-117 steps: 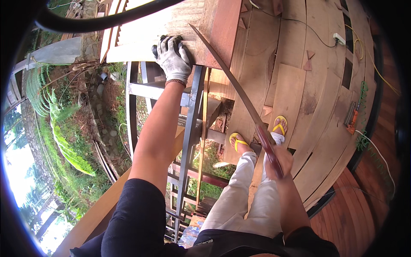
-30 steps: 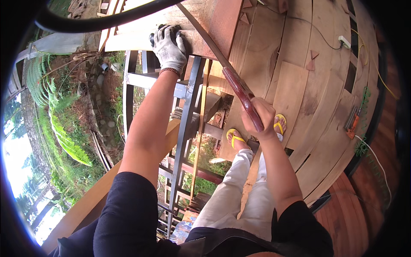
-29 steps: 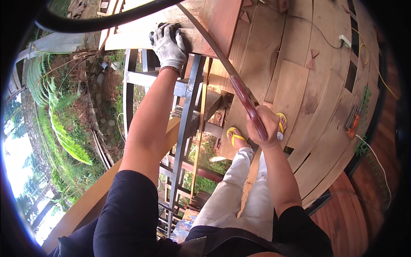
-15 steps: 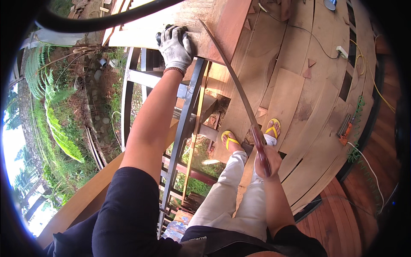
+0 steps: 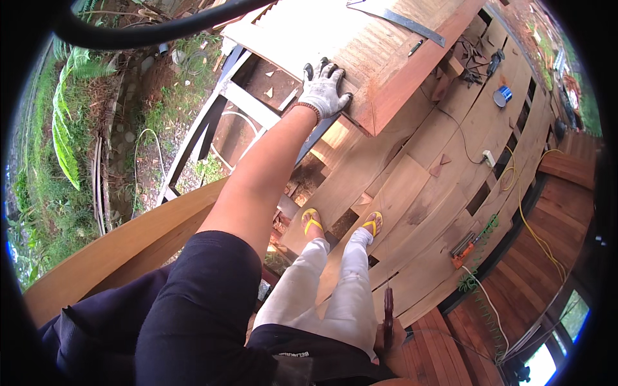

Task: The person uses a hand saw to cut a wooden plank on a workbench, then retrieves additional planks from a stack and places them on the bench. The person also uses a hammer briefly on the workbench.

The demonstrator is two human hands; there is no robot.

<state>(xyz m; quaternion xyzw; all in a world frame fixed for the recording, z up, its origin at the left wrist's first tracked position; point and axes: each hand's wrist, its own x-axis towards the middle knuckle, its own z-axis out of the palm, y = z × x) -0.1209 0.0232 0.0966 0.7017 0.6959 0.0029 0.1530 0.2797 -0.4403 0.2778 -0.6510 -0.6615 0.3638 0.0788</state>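
My left hand (image 5: 324, 88), in a white glove with dark fingertips, lies flat on the near left edge of a wooden tabletop (image 5: 399, 96), fingers spread. My bare right hand (image 5: 396, 336) is low by my right thigh. It is closed round the dark reddish-brown handle (image 5: 388, 309) of what looks like a handsaw. The blade is almost edge-on and shows only as a thin line, so its teeth cannot be made out. The saw is apart from the tabletop. A metal square (image 5: 402, 23) and a pen (image 5: 415, 47) lie on the tabletop.
A metal frame (image 5: 248, 103) supports the tabletop. My feet, in yellow flip-flops (image 5: 313, 222), stand on loose planks (image 5: 386, 199) with open gaps. A blue can (image 5: 502, 96), cords, an orange tool (image 5: 462, 254) and a green coiled hose (image 5: 492, 225) lie to the right.
The saw has come off the tabletop and dropped back to my right side with my right hand. The view has shifted, showing more of the tabletop's far part. My left hand stays on the edge.
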